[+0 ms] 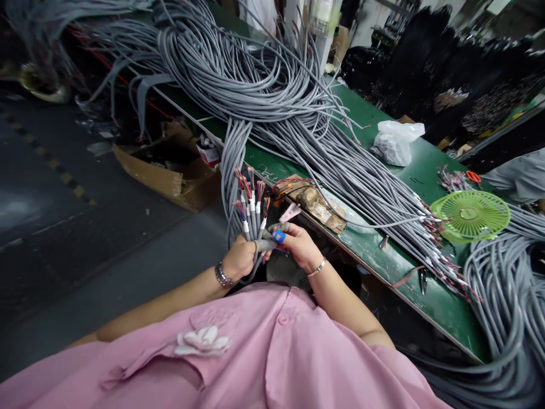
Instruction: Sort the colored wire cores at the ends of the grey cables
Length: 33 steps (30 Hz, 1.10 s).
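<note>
In front of my chest, my left hand (242, 257) is closed around a bunch of grey cables (254, 218). The cable ends point up, showing white collars and stripped red, blue and other coloured wires. Close beside it, my right hand (301, 245) is closed too, its fingers at the side of the same bunch. Its thumb wears a blue wrap, and grey coverings show on some fingers. Whether those right fingers pinch one of the cables is hidden. From the bunch, the cables bend down beneath my hands.
A large heap of grey cables (238, 74) lies across the green table (451, 324). A green basket (470, 216), a white plastic bag (395, 142), orange-handled scissors (472, 176) and a cardboard piece (319, 204) rest there. An open cardboard box (187, 184) stands on the floor at left.
</note>
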Available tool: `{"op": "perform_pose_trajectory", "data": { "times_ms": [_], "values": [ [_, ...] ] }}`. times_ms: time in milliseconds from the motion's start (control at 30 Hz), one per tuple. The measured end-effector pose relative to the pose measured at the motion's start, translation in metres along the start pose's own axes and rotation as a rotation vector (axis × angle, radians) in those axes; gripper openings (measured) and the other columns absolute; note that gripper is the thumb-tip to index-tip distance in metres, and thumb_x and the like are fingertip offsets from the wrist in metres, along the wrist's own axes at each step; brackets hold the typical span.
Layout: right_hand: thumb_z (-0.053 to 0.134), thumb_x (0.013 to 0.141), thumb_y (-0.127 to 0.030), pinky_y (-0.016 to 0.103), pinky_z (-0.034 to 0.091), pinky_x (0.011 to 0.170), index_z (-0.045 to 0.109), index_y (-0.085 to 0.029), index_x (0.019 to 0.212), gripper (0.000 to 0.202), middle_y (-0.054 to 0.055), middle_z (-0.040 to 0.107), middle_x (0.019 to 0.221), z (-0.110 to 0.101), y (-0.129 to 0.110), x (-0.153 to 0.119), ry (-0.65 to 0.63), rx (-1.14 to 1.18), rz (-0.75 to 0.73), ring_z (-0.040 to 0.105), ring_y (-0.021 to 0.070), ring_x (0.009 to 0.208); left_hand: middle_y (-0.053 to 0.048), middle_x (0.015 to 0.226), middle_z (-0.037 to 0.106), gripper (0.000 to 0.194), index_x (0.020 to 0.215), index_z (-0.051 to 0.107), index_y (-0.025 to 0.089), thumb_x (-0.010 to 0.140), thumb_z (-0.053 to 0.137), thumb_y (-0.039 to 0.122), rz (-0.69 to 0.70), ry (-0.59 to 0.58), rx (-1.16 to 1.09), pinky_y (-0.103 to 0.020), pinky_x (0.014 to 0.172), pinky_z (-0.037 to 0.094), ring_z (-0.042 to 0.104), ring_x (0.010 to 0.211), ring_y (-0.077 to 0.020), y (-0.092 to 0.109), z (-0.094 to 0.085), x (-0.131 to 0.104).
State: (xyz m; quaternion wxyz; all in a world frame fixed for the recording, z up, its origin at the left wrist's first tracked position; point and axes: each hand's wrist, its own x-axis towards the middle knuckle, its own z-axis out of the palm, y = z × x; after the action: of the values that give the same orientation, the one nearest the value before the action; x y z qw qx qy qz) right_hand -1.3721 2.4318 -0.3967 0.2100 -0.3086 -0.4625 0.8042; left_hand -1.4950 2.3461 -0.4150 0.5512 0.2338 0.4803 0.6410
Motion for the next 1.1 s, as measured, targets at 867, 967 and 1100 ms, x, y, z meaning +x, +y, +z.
{"op": "perform_pose_trajectory", "data": {
  "times_ms": [867, 967, 1100],
  "values": [
    [0.062, 0.075, -0.065, 0.024, 0.049, 0.060, 0.066, -0.016, 0.088, 0.051, 0.004, 0.067, 0.081, -0.023, 0.003, 0.014, 0.111, 0.284, 0.049, 0.057, 0.0103, 0.064, 0.003, 0.049, 0.055, 0.015, 0.066, 0.059, 0.015, 0.059, 0.072, 0.019, -0.037, 0.056, -0.190, -0.022, 0.041, 0.036, 0.047, 0.041, -0.0096, 0.015, 0.002, 0.001],
    [0.054, 0.079, -0.069, 0.022, 0.048, 0.059, 0.066, -0.016, 0.091, 0.055, 0.004, 0.067, 0.081, -0.024, -0.002, 0.025, 0.108, 0.280, 0.039, 0.056, 0.0101, 0.064, 0.002, 0.048, 0.055, 0.016, 0.066, 0.059, 0.015, 0.059, 0.072, 0.018, -0.049, 0.045, -0.219, -0.022, 0.041, 0.036, 0.047, 0.041, -0.0097, 0.018, 0.005, 0.006],
    [0.056, 0.079, -0.066, 0.021, 0.047, 0.058, 0.067, -0.017, 0.097, 0.054, 0.003, 0.066, 0.082, -0.016, -0.006, 0.031, 0.090, 0.280, -0.045, 0.055, 0.0098, 0.065, 0.002, 0.044, 0.053, 0.016, 0.061, 0.058, 0.014, 0.055, 0.072, 0.016, -0.041, 0.083, -0.237, -0.021, 0.041, 0.036, 0.047, 0.040, -0.0093, 0.019, 0.013, 0.014]
  ]
}}
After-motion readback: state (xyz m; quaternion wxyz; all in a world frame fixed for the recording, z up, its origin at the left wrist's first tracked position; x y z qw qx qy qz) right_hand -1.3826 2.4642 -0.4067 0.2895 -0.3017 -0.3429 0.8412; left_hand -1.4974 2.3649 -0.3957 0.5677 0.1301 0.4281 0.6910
